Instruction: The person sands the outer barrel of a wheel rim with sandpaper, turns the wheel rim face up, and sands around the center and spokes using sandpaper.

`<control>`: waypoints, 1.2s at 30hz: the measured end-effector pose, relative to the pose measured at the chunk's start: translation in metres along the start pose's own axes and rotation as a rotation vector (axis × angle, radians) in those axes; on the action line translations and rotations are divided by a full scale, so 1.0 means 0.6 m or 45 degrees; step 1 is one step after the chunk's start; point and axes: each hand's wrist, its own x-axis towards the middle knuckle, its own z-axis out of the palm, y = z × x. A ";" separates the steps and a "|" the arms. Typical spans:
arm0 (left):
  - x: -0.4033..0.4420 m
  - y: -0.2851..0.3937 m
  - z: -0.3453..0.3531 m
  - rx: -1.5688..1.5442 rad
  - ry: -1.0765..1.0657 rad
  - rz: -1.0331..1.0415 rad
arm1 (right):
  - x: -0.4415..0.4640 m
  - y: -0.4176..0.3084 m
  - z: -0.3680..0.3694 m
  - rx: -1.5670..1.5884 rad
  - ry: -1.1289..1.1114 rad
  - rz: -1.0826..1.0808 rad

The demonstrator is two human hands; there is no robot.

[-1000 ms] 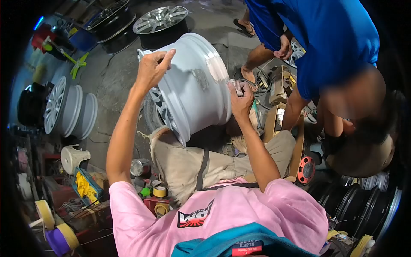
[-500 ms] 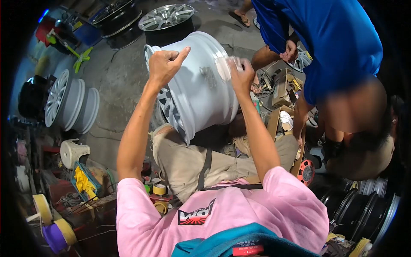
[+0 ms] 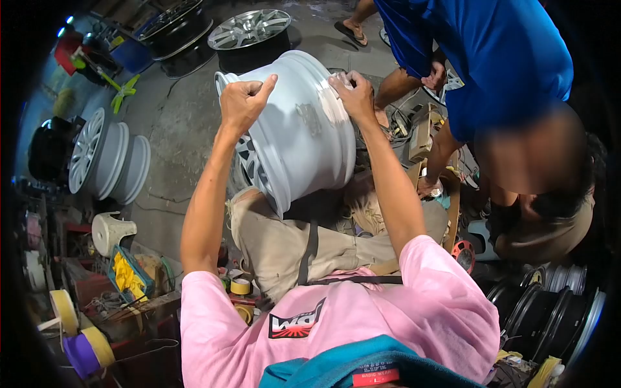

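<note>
Left hand (image 3: pixel 247 105) and right hand (image 3: pixel 353 100) at a grey wheel (image 3: pixel 294 155)

Left fingers curl closed, thumb out; right fingers bend at the wheel's right edge, whether gripping I cannot tell. The wheel sits tilted beyond the khaki trousers (image 3: pixel 278 252), a person in blue (image 3: pixel 511 61) nearby.
</note>
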 end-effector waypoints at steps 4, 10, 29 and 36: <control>0.001 0.000 -0.003 0.032 -0.011 -0.029 | -0.109 0.067 -0.044 0.279 0.005 0.114; 0.004 -0.011 0.003 0.075 -0.019 -0.004 | -0.321 0.218 -0.123 0.497 0.033 0.481; -0.197 0.172 0.115 -0.417 -0.877 0.154 | -0.319 -0.013 -0.205 0.734 -0.595 0.457; -0.245 0.131 0.138 -0.993 -1.058 -0.559 | -0.333 -0.026 -0.225 0.810 -0.718 0.607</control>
